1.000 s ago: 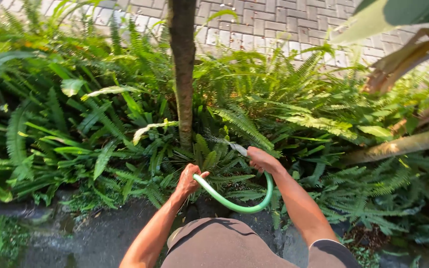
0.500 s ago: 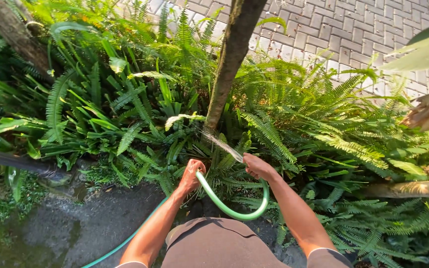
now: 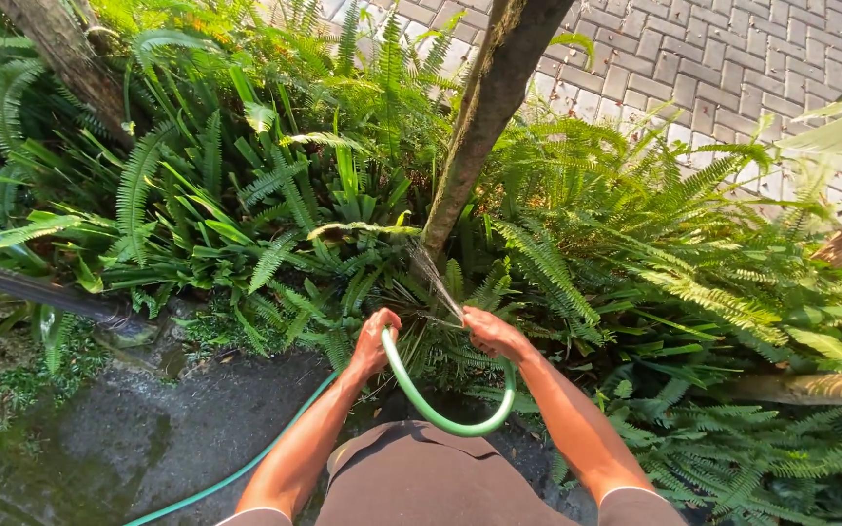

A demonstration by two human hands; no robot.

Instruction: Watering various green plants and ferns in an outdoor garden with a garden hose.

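Note:
A green garden hose (image 3: 438, 411) loops between my two hands and trails off to the lower left. My left hand (image 3: 373, 341) grips the hose just before the loop. My right hand (image 3: 491, 335) is closed on the hose's end, and a thin spray of water (image 3: 433, 277) shoots up and left from it toward the foot of a slim tree trunk (image 3: 479, 127). Ferns (image 3: 285, 214) crowd around the trunk below the spray.
A second leaning trunk (image 3: 60, 54) stands at the upper left. Grey paving bricks (image 3: 723, 68) lie beyond the plants. Wet dark ground (image 3: 148, 438) is at the lower left, with a dark pipe (image 3: 41, 292) along the left edge. A pale log (image 3: 811, 388) lies at the right.
The view has swung left and tilted, bringing the left trunk and wet ground into sight. Both hands drew a little closer together, and the spray now points more steeply upward at the trunk's foot.

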